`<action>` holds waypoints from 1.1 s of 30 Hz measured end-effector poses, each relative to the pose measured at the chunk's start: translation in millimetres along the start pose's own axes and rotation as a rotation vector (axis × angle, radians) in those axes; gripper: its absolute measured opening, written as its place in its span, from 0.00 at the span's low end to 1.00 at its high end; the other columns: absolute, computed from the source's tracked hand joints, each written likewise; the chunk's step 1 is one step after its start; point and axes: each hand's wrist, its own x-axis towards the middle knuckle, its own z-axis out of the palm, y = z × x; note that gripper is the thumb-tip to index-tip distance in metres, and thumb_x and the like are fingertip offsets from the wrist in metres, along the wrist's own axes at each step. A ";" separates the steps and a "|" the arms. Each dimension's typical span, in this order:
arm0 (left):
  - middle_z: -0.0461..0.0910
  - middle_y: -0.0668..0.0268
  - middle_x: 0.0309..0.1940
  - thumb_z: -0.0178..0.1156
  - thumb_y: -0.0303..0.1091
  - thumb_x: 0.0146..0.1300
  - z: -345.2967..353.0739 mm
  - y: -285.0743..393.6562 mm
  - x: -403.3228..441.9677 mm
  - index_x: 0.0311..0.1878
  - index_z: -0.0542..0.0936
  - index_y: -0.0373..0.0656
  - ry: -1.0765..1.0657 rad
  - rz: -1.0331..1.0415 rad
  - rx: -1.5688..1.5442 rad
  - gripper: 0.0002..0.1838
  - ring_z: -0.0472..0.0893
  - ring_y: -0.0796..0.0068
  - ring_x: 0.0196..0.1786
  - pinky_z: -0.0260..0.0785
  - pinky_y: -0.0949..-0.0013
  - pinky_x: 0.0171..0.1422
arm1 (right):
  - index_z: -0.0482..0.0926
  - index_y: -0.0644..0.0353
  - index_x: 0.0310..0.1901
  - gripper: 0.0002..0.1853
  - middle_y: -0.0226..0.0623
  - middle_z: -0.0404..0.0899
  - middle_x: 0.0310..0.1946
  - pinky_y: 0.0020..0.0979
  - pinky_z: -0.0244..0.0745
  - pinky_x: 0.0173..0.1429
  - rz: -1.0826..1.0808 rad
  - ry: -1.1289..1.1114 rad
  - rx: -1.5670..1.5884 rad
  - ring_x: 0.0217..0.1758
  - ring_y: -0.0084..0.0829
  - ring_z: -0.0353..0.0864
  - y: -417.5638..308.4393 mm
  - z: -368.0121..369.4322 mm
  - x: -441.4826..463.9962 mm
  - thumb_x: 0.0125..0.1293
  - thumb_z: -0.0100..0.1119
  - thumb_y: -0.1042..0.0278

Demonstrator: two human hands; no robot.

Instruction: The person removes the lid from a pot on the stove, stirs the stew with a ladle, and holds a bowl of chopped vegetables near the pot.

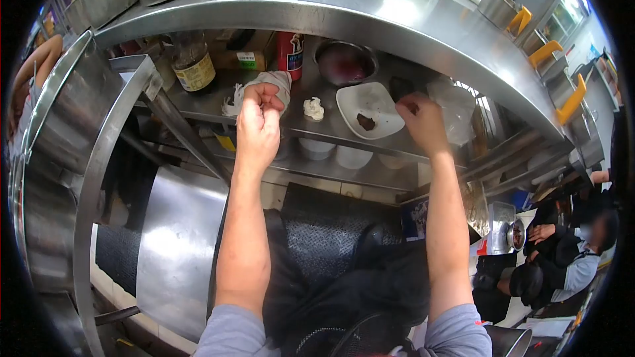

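Observation:
My left hand [260,119] is raised in front of a white cloth [281,82] on the shelf, its fingers curled in. Whether anything is between them I cannot make out. My right hand [425,122] is just beyond the right rim of a white square bowl [354,96]. Its fingertips are pinched together, and what they hold, if anything, is hidden. Inside the bowl lies a small dark brown piece [365,121]. A crumpled white wad [313,109] sits between the cloth and the bowl. Behind my right fingertips is a dark flat thing [401,86].
A metal bowl [344,64] with reddish contents, a red canister [290,56], a cardboard box [248,56] and a yellow-labelled jar [194,71] stand farther back. The steel counter edge [317,18] overhangs this shelf. Another person [562,258] sits at the right.

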 end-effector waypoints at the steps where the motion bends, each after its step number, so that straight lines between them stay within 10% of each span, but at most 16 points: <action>1: 0.78 0.65 0.43 0.47 0.18 0.66 0.9 -1.0 -1.4 0.58 0.75 0.35 0.002 -0.005 0.000 0.18 0.76 0.76 0.46 0.71 0.71 0.56 | 0.88 0.64 0.45 0.12 0.49 0.90 0.39 0.42 0.82 0.51 0.075 0.004 0.008 0.43 0.49 0.90 -4.8 -2.6 -5.5 0.66 0.69 0.65; 22: 0.74 0.61 0.47 0.65 0.26 0.62 1.9 16.5 -0.9 0.66 0.69 0.39 0.142 -0.034 0.151 0.29 0.77 0.66 0.52 0.71 0.62 0.64 | 0.88 0.53 0.47 0.17 0.44 0.89 0.46 0.55 0.76 0.62 -0.025 -0.352 -0.499 0.55 0.48 0.88 -2.4 71.3 19.5 0.60 0.74 0.54; 33: 0.74 0.61 0.47 0.63 0.24 0.63 -5.1 10.2 0.0 0.66 0.70 0.37 0.144 0.000 0.149 0.27 0.77 0.66 0.51 0.71 0.62 0.63 | 0.85 0.55 0.62 0.23 0.47 0.90 0.47 0.42 0.84 0.51 0.117 -0.222 0.045 0.46 0.41 0.91 16.7 59.1 34.5 0.64 0.64 0.66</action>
